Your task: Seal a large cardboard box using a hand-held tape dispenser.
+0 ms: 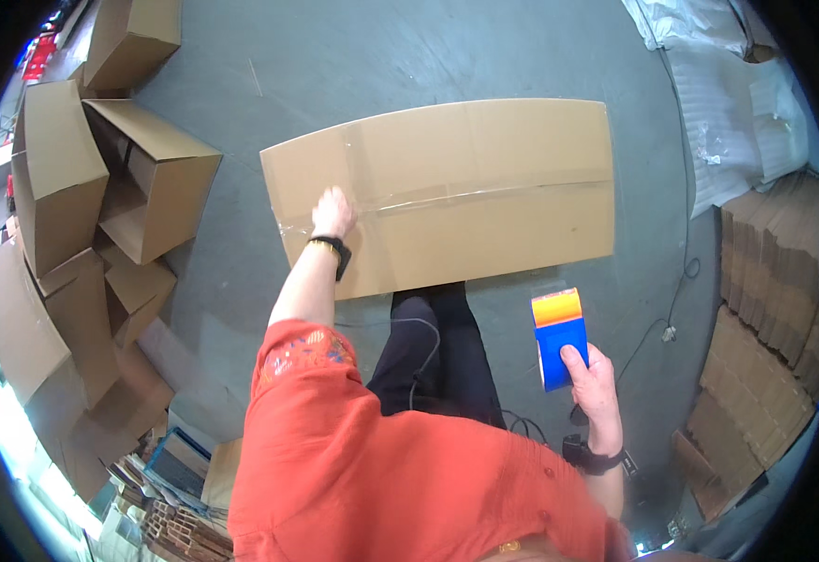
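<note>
A large closed cardboard box (484, 225) lies on the floor in front of my legs. Clear packing tape (419, 199) runs lengthwise along its middle seam and reaches over the left edge. On the left part of the box, beside that tape, rests my left hand (334, 214), its fingers curled in and nothing visible in them. My right hand (597, 382) is off to the right, apart from the box, and grips a blue and orange tape dispenser (560, 339) with the thumb on its blue side.
Several open cardboard boxes (161, 178) are heaped at the left. Flattened cardboard (756, 375) is stacked at the right, below white foam sheeting (723, 122). A thin cable (676, 300) crosses the grey floor (409, 56) on the right, and another lies across my legs.
</note>
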Demonstrator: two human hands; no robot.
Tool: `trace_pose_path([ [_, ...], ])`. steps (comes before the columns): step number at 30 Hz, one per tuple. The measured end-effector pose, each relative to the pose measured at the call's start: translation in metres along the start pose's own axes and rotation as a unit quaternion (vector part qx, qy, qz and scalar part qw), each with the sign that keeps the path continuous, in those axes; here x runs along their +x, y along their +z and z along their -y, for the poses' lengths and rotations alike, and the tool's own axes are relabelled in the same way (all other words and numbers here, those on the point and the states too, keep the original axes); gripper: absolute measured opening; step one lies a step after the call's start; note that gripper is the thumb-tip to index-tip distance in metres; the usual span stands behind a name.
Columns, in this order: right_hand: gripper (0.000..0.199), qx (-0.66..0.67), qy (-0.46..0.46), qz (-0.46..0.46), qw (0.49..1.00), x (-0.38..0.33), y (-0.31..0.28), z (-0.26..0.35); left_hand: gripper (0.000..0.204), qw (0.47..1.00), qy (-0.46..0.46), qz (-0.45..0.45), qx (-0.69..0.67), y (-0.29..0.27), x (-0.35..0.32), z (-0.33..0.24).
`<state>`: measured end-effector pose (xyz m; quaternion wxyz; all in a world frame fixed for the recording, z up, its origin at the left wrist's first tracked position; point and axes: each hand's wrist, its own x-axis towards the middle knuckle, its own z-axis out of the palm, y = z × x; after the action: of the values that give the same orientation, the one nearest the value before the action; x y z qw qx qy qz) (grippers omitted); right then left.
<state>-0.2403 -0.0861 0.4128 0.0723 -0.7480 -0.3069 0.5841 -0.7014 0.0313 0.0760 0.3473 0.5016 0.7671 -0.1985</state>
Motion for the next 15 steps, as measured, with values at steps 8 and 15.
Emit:
trace_pose_path([
  [8, 0.049, -0.070, -0.045, 0.005, 0.997, -0.045, -0.005, 0.038, 0.036, 0.981, 0.091, 0.130, -0.111, 0.100, -0.164, 0.117],
  [15, 0.052, -0.075, -0.169, 0.041, 0.982, -0.093, -0.004, 0.096, 0.034, 0.969, 0.164, 0.013, -0.186, -0.020, -0.229, 0.080],
])
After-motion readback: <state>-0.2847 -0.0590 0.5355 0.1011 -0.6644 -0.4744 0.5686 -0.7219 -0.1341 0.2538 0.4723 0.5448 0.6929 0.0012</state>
